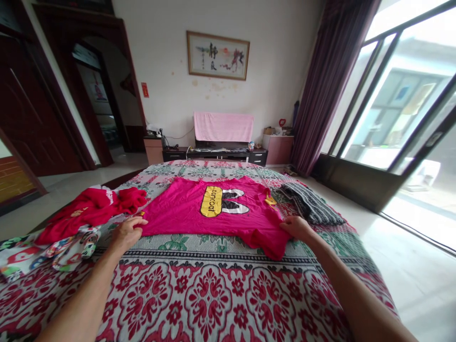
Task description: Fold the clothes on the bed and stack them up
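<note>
Left hand: the left hand (127,232) rests palm down at the hem corner of the pink T-shirt (185,209), fingers curled over the cloth edge; it seems to pinch the hem, though the fingertips are hidden beneath the knuckles, so a full grip is not certain.
Right hand: the right hand (297,227) lies at the opposite end of the shirt, by the sleeve and shoulder, fingers bent onto the fabric and apparently nipping its edge.
Shirt position: it is spread flat, print side up, on the patterned bedspread (213,294), stretched between the two hands, with the yellow and white print (221,201) midway between them and beyond the knuckles.
Handling: a light, limp knit with no stiffness; it likely sags and folds wherever it is not supported, and it probably drags rather than slides on the woven bedspread. Not fragile.
Where to hold: the hem corner and the shoulder seam, where doubled stitching gives a firm pinch; a grip in mid-panel would only bunch the cloth.
Beside the left hand: a heap of red clothes (90,211) lies just outside it, over a colourful printed garment (53,249).
Beyond the right hand: a folded grey striped cloth (309,202) lies near.
</note>
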Tool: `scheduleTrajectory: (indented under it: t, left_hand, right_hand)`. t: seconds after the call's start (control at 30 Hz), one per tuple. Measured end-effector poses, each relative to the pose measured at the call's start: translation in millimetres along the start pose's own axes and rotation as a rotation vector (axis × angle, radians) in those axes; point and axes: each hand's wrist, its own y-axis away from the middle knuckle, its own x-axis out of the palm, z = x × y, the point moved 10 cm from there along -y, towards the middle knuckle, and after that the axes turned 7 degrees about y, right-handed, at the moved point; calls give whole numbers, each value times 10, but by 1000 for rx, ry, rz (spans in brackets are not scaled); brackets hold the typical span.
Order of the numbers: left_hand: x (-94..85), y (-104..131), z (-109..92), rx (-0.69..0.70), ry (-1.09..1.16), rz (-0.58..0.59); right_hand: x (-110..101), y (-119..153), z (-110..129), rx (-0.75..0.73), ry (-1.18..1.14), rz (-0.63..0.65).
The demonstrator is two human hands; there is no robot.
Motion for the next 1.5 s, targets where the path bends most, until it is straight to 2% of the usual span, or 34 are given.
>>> scheduleTrajectory:
  t: [0.07, 0.13, 0.2, 0.27, 0.37, 0.47, 0.6, 0.67, 0.73, 0.83, 0.97, 1.07, 1.2, 1.5]
  left_hand:
    - [14, -7, 15, 8, 3, 4]
    - [27, -8, 25, 28, 11, 6]
    - [23, -3, 37, 36, 18, -6]
    - [-9, 10, 46, 27, 18, -35]
    - [-100, 44, 27, 4, 1, -95]
    - [-186, 82, 11, -39, -44, -136]
    - [-189, 97, -42, -21, -114, -119]
    - [-155, 84, -58, 3, -141, -89]
    - [-139, 64, -41, 11, -146, -71]
    - [-108, 27, 20, 19, -102, -12]
    - [-29, -1, 74, 75, 18, 132]
    - [-4, 3, 62, 131, 64, 195]
    - [3, 8, 33, 173, 3, 191]
    - [6, -11, 69, 212, -34, 99]
  right_hand:
    - [-67, 27, 37, -44, 116, -18]
    - [-220, 78, 151, -88, 251, -112]
    - [-360, 141, 328, -127, 318, -197]
    - [-390, 193, 568, -206, 310, -196]
    - [-256, 264, 985, -395, 232, -92]
    - [-28, 334, 1263, -508, 170, 49]
    - [352, 568, 1488, -632, 42, 381]
    - [431, 687, 1538, -660, 35, 467]
    - [440, 743, 1539, -658, 95, 470]
    - [411, 752, 1499, -640, 191, 422]
    - [358, 695, 1433, -619, 329, 287]
    - [378, 697, 1431, -640, 335, 282]
    - [393, 701, 1447, -639, 311, 303]
    - [390, 724, 1526, -659, 412, 236]
